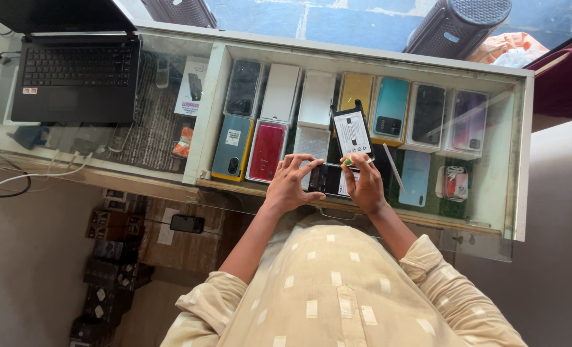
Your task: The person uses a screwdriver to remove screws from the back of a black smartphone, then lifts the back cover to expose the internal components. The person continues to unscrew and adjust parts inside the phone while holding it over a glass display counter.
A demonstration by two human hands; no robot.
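View: looking down at a person in a cream patterned top, standing at a glass counter [491,247].
Left hand [290,184]: fingers spread, pressing down on a dark phone [327,180] lying flat on the glass.
Right hand [367,182]: fingers pinched together on a small green-tipped tool [350,161], held at the phone's right end.
Battery [352,133]: flat, white-labelled, just beyond the phone.
Under the glass: rows of phone boxes [390,108].
Far left: an open laptop [77,71].
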